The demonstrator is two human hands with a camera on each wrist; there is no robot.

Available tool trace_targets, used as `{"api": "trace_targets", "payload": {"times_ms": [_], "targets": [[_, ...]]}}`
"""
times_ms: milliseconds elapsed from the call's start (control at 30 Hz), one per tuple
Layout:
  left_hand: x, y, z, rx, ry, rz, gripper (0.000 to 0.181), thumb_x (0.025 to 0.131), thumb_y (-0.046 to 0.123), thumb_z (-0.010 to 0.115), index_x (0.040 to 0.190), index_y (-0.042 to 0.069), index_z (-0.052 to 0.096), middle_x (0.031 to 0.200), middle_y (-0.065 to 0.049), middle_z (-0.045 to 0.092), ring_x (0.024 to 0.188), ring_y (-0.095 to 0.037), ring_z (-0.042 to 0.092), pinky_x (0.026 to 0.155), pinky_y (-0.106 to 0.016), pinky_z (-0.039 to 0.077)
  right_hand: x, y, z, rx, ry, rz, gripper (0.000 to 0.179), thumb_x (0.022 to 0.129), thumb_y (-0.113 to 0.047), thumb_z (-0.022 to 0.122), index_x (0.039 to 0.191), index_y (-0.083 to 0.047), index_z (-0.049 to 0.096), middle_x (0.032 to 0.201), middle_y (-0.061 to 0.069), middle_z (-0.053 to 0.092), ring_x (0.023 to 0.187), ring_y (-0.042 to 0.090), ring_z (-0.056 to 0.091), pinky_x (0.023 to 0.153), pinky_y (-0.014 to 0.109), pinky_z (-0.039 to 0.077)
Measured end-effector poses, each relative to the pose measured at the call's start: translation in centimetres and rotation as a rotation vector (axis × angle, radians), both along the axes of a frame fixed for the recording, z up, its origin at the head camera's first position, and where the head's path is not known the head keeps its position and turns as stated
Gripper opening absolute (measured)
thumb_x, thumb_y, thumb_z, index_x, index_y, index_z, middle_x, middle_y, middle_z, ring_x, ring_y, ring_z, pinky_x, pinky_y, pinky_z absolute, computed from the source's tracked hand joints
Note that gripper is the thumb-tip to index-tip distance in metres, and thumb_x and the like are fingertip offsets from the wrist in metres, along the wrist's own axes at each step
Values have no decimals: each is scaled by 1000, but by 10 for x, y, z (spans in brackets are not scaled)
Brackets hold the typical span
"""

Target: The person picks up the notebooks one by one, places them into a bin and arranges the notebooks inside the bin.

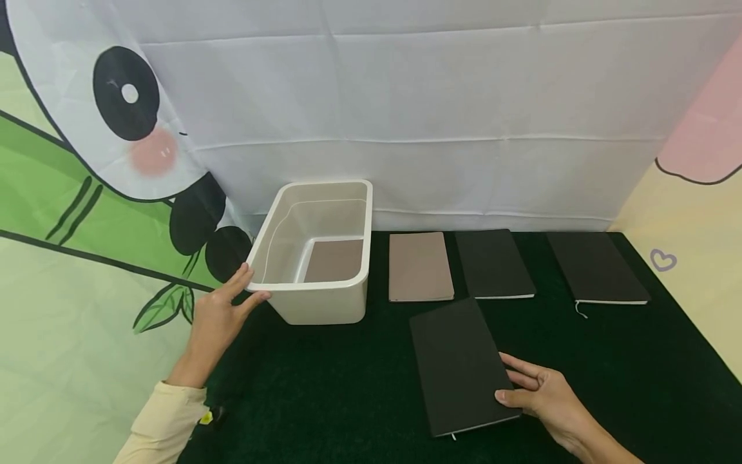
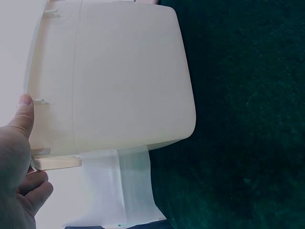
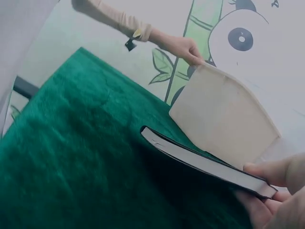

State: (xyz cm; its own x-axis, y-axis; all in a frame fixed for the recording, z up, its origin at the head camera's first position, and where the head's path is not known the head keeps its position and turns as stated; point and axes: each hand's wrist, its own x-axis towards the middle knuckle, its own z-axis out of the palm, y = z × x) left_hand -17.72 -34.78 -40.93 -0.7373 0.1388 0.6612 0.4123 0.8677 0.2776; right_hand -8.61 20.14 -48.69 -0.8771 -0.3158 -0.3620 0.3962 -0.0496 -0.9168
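Note:
A white plastic bin [image 1: 313, 293] stands at the back left of the dark green mat, with a brown notebook [image 1: 335, 260] lying flat inside it. My left hand [image 1: 250, 285] rests against the bin's near left corner with its fingers nearly straight. In the left wrist view the thumb [image 2: 24, 112] lies along the bin's wall [image 2: 114, 81]. My right hand [image 1: 510, 385] pinches the near right edge of a black notebook [image 1: 458, 364], thumb on top. The right wrist view shows this notebook [image 3: 200, 160] raised off the mat at that edge, held by my right hand [image 3: 259, 187].
Behind the held notebook lie a tan notebook [image 1: 420, 266] and two black ones [image 1: 493, 263] [image 1: 596, 267] in a row. The mat [image 1: 324, 386] is bare in front of the bin. A printed cloth backdrop [image 1: 406, 116] closes off the back and sides.

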Motion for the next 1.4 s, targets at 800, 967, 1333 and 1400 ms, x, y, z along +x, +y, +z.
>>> {"api": "trace_targets", "payload": {"times_ms": [800, 967, 1333, 1400], "targets": [[1, -1, 1, 11, -34, -3, 69, 75, 9, 89, 137, -1, 61, 141, -21, 58, 105, -49, 67, 85, -61, 55, -11, 12, 35, -308, -58, -58, 50, 98, 9, 60, 122, -34, 71, 124, 0, 73, 111, 21, 71, 93, 35, 57], [1, -1, 1, 12, -46, -2, 68, 77, 12, 88, 137, -1, 61, 141, -21, 57, 108, -49, 66, 86, -62, 54, -19, 18, 55, -320, 1, -55, 53, 98, 12, 58, 125, -31, 72, 124, 1, 73, 109, 20, 72, 91, 32, 58], [2, 0, 4, 13, -61, 6, 67, 78, 14, 88, 138, -1, 61, 142, -21, 57, 106, -50, 67, 82, -61, 56, -44, 20, 106, -348, 89, -47, 57, 96, 15, 57, 130, -28, 71, 125, 1, 73, 105, 16, 74, 81, 20, 58], [3, 0, 4, 14, -61, 4, 67, 78, 13, 88, 138, -2, 61, 142, -21, 56, 106, -50, 67, 83, -61, 55, -49, 19, 114, -326, 97, -55, 56, 96, 15, 58, 130, -29, 70, 124, 0, 73, 104, 14, 74, 77, 17, 57]]}}
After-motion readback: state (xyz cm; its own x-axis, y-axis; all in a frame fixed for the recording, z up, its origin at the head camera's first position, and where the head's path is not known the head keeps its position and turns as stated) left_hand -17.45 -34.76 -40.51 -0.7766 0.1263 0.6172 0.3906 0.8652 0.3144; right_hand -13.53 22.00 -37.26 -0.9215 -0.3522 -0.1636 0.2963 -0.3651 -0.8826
